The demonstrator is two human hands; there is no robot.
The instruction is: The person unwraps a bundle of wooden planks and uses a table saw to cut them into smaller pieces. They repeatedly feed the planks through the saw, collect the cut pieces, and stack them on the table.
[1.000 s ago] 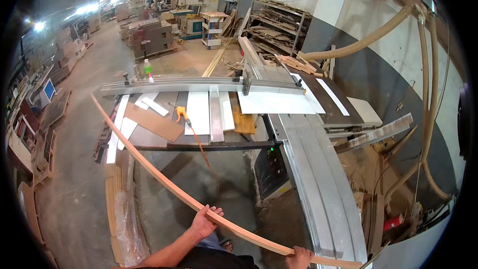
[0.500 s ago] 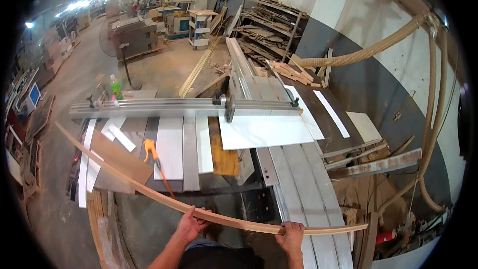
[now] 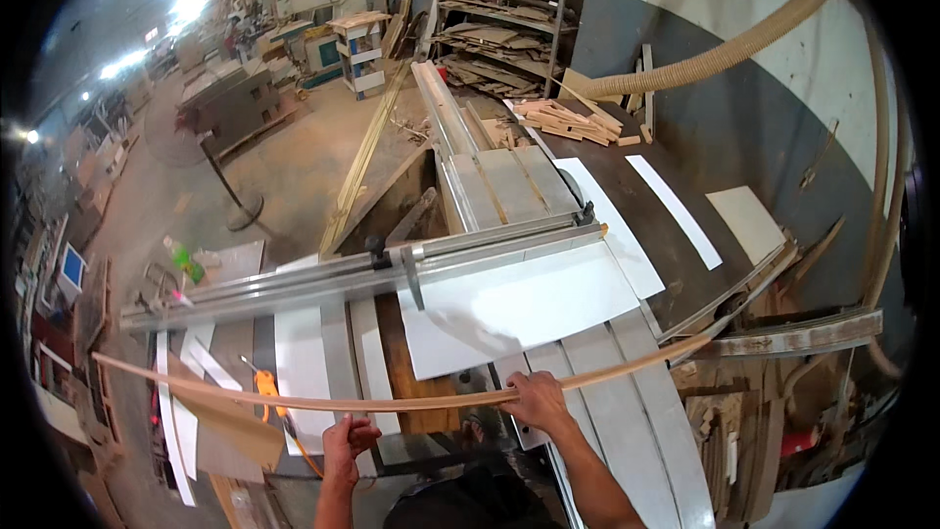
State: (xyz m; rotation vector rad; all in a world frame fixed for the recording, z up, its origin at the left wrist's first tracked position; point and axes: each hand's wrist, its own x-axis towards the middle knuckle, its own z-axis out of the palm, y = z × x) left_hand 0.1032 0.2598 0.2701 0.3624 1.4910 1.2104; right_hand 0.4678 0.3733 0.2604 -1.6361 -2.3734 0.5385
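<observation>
A long, thin wooden strip (image 3: 431, 402) spans the view from far left to right, above the sliding table of a saw (image 3: 636, 387). My right hand (image 3: 537, 402) is closed around it to the right of its middle. Just below the strip, my left hand (image 3: 347, 446) has its fingers loosely apart and holds nothing; whether its fingertips touch the wood I cannot tell. Beyond the strip, a white board (image 3: 529, 304) lies flat against the metal fence (image 3: 284, 286). An orange air blow gun (image 3: 265, 384) lies behind the strip, near my left hand.
White panels (image 3: 299, 362) and a brown board (image 3: 230, 421) lie at the left. On the dark tabletop (image 3: 676, 216) are a white strip (image 3: 674, 211) and several wood offcuts (image 3: 578, 120). A scrap rack (image 3: 509, 29) stands behind. A ribbed hose (image 3: 720, 59) hangs at the right.
The strip has moved forward over the table, and its right part now slants away from me. My right hand moved forward with it. My left hand has loosened off the strip. The view has shifted.
</observation>
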